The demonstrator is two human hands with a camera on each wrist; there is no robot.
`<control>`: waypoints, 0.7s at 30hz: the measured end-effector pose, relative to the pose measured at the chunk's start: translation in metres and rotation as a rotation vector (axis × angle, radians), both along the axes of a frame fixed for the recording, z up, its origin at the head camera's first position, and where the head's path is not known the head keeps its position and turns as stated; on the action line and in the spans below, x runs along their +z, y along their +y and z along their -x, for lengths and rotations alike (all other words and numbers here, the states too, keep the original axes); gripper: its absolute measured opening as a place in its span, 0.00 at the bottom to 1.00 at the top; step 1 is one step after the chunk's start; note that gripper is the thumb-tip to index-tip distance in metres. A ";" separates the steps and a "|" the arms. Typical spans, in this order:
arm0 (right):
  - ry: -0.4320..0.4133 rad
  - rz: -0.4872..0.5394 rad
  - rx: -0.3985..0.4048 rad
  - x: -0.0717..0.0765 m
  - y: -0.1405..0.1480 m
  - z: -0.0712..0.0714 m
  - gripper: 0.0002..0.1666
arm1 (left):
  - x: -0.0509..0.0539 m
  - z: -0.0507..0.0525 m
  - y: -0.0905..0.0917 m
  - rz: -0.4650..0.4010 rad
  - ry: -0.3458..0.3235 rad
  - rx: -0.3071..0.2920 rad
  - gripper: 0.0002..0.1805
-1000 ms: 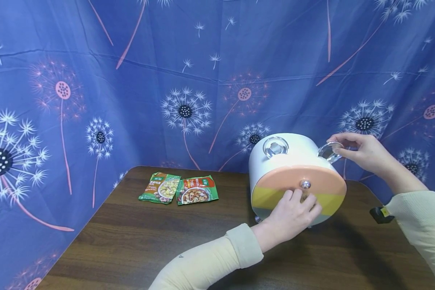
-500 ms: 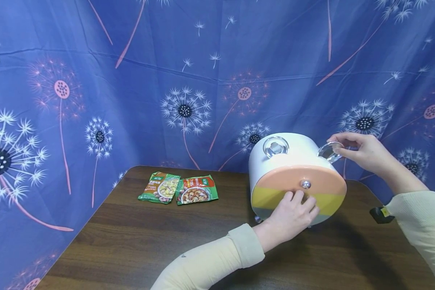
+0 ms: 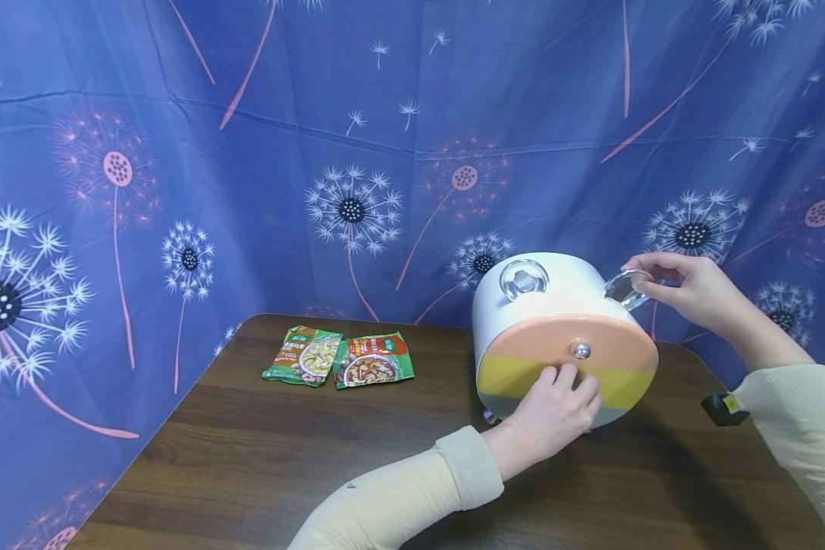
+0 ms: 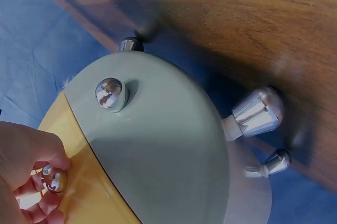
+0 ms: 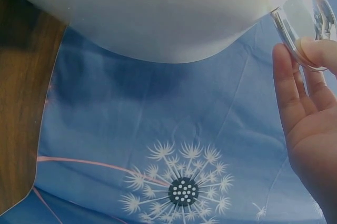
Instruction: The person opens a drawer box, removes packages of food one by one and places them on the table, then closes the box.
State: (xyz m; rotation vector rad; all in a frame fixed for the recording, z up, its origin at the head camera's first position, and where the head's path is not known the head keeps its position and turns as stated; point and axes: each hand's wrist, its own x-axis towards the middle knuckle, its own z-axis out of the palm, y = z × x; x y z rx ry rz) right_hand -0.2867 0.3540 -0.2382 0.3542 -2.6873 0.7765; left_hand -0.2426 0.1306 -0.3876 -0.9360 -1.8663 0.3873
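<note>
A white rounded drawer box with a peach, yellow and grey-green front stands on silver feet on the right part of the table. My left hand pinches the silver knob of the yellow drawer; in the head view the fingers hide that knob. On top at the right is a shiny ear-shaped ring, which my right hand holds between thumb and fingers. The right wrist view also shows the right hand at the ring. The yellow front looks level with its neighbours.
Two green food packets, one with a yellow dish picture and one with a red top, lie left of the box on the brown wooden table. Behind stands a blue dandelion curtain. The box has a second ear ring.
The fingers of my left hand have drawn slightly closer together and turned a little at the knob. The right hand, the box and the packets stay where they were.
</note>
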 end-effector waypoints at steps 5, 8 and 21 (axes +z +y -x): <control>-0.013 -0.006 -0.008 0.000 0.000 0.000 0.25 | -0.002 0.001 0.001 -0.024 0.024 -0.007 0.14; -0.010 -0.014 -0.009 0.000 0.000 0.001 0.25 | -0.002 0.002 0.001 -0.013 0.030 -0.002 0.14; 0.009 -0.013 -0.001 -0.001 0.001 0.001 0.24 | 0.029 -0.019 -0.017 0.080 0.057 0.010 0.18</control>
